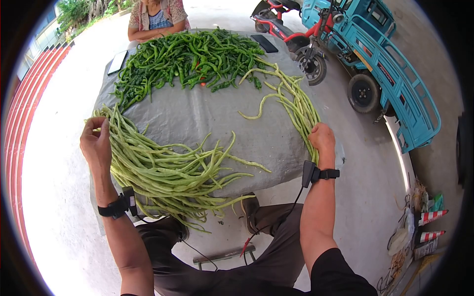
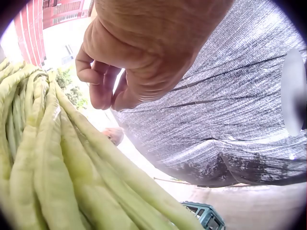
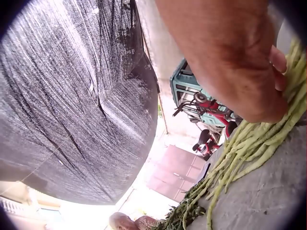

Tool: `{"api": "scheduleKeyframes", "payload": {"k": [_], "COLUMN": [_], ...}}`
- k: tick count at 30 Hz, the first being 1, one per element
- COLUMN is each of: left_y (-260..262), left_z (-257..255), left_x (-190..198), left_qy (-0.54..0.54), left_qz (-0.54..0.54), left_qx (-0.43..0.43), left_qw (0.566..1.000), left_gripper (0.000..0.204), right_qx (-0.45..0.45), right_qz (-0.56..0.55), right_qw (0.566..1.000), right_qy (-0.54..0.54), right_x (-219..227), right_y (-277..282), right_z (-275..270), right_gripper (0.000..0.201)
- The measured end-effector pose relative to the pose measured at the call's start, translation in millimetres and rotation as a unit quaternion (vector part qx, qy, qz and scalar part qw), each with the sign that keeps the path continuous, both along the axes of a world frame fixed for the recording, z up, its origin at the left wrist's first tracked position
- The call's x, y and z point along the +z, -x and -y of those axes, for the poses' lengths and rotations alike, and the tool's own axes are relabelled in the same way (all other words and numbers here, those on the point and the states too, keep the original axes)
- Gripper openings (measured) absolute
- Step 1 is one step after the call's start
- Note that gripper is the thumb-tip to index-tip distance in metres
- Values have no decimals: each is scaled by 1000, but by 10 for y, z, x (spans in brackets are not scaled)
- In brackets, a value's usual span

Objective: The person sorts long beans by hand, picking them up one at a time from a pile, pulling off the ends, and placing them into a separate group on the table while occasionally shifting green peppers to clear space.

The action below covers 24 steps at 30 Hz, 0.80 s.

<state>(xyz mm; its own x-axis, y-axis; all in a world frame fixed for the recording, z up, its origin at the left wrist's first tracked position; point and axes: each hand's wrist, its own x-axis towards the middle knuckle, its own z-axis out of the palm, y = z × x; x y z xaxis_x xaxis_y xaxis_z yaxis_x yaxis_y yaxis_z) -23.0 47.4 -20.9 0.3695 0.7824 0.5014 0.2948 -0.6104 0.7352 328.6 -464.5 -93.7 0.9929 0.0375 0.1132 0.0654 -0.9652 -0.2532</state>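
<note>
Long pale-green beans (image 1: 168,170) lie heaped at the table's near left, some hanging over the edge. Beside the heap's upper left end is my left hand (image 1: 96,145), its fingers bent toward the thumb. The left wrist view shows the left hand (image 2: 144,52) above the beans (image 2: 53,158), with nothing visible between thumb and fingertips. At the right edge, my right hand (image 1: 323,138) grips a smaller bunch of beans (image 1: 301,106). In the right wrist view, the right hand (image 3: 240,72) covers part of that bunch (image 3: 254,143), its fingers partly hidden.
Green peppers (image 1: 182,56) cover the far side of the grey-covered table (image 1: 197,111), between a white phone (image 1: 117,62) and a dark phone (image 1: 264,43). A person (image 1: 157,19) sits behind them. A blue three-wheeled cart (image 1: 395,79) and red scooter (image 1: 286,32) stand at right.
</note>
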Motion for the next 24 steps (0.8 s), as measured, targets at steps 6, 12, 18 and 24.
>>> {"api": "scheduleKeyframes", "payload": {"k": [6, 12, 18, 24], "left_y": [-47, -105, -292, -481], "left_z": [76, 158, 441, 915], "left_x": [19, 24, 45, 41], "left_qy": [2, 15, 62, 115], "left_qz": [22, 22, 55, 31], "left_qx": [-28, -63, -142, -270], "left_qw": [999, 998, 986, 955], "left_gripper": [13, 17, 8, 4], "right_qx": [30, 111, 155, 166], "right_qz": [64, -78, -213, -241], "right_qw": [994, 896, 718, 595], "right_qy": [-85, -423, -644, -749], "right_x": [222, 264, 601, 644], "right_y": [37, -10, 378, 619], "right_z": [-90, -161, -702, -1137], "right_gripper": [14, 26, 55, 44]}}
